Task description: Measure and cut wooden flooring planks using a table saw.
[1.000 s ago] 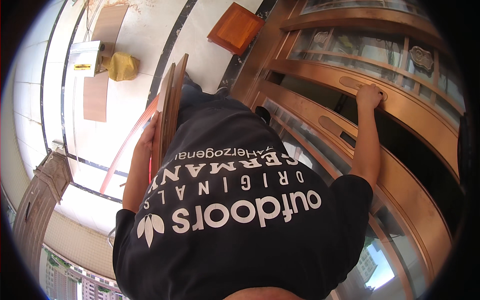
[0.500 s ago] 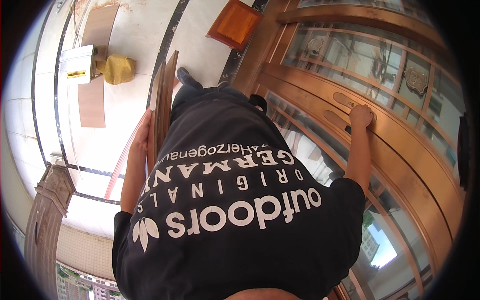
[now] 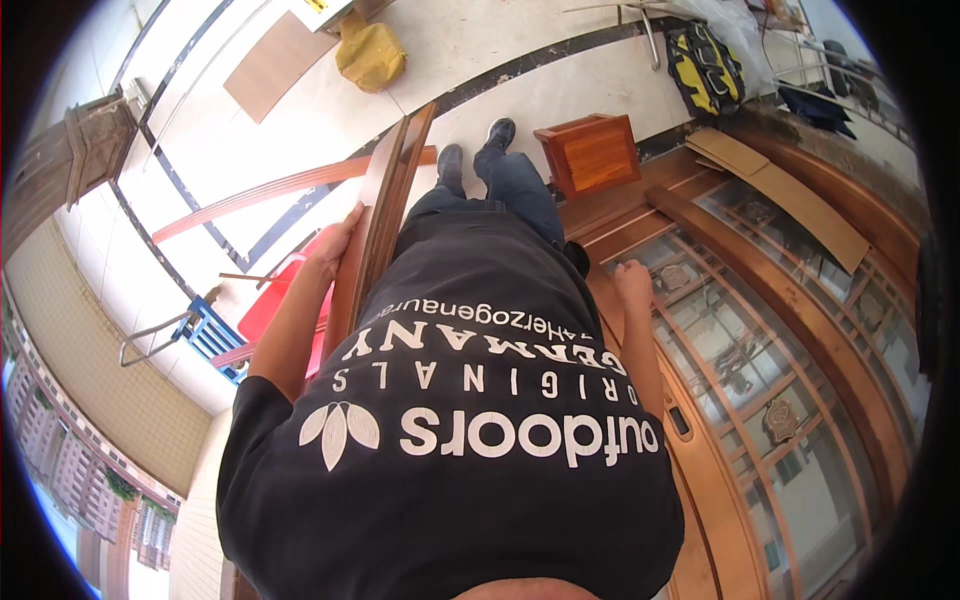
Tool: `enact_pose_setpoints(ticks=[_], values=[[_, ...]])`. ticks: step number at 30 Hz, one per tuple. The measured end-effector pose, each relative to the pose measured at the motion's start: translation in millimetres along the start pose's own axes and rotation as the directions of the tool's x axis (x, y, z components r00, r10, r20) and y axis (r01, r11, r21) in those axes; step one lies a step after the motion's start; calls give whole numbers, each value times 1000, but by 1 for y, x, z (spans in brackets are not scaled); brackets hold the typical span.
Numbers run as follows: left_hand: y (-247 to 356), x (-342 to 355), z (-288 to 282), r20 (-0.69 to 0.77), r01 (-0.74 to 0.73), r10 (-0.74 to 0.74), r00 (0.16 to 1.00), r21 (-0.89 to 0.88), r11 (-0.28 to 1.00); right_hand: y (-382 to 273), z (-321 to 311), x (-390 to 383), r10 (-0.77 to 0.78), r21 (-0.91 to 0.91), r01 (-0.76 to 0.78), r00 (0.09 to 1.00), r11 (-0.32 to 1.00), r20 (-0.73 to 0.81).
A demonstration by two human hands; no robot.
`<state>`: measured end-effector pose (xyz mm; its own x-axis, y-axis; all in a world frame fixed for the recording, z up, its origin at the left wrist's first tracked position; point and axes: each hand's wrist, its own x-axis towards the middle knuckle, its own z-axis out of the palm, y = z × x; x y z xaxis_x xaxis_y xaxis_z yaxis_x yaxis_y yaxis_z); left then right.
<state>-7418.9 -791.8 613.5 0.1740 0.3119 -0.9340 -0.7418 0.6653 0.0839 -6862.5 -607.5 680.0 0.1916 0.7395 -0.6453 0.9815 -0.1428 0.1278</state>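
My left hand (image 3: 335, 240) grips the edge of some dark brown wooden boards (image 3: 380, 210), held upright along the left side of my body. My right hand (image 3: 630, 280) hangs at my right side with fingers curled and no object visible in it, close to the copper-coloured double door (image 3: 720, 510) with glazed, gridded panels. My dark trousers and shoes (image 3: 495, 135) show beyond my black shirt. Just right of my feet is an orange-brown wooden stool (image 3: 590, 155).
A long reddish strip (image 3: 230, 200), red plastic chair (image 3: 265, 310) and blue slatted stool (image 3: 212, 335) lie left. Ahead are a yellow sack (image 3: 370, 55), brown sheet (image 3: 280, 65) and black-yellow bag (image 3: 700, 70). Cardboard strips (image 3: 800, 200) are at right; a stone pillar (image 3: 60, 180) stands left.
My right hand has left the door handle and dropped beside my body. The view has swung round, shifting the floor items rightward; the boards have travelled along in my left hand.
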Motion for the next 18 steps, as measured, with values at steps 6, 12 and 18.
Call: enact_pose_setpoints(ticks=[6,12,18], values=[[-21,-40,-4,74,-7,33,997,-323,946,-233,-36,77,-663,368,586,737,722,128],[-55,-55,14,-125,-345,341,932,-599,723,-334,-69,146,-742,-148,895,434,421,511],[-18,-86,86,-294,-462,358,886,-613,641,-387,-78,174,-729,-73,915,363,397,580]])
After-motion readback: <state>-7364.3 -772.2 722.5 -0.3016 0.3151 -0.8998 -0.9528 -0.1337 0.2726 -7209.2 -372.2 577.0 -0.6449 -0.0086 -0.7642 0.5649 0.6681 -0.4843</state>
